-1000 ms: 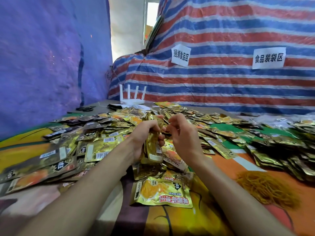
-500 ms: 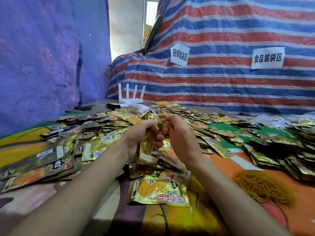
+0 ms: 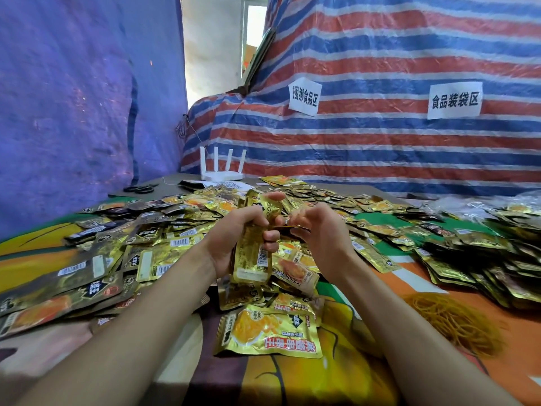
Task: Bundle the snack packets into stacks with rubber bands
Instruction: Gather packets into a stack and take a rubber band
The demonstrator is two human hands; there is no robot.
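Soft daylight comes from the overexposed opening at 12 o'clock. The scene is bright and even, with faint shadows. Foil packets throw small glints. Wide-angle distortion stretches the frame at 5 and 7 o'clock; packets at 9 o'clock look slightly smeared.

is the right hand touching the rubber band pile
Apart. Head view: the right hand is up at the packet stack that the left hand grips; orange cloth shows between it and the rubber band pile.
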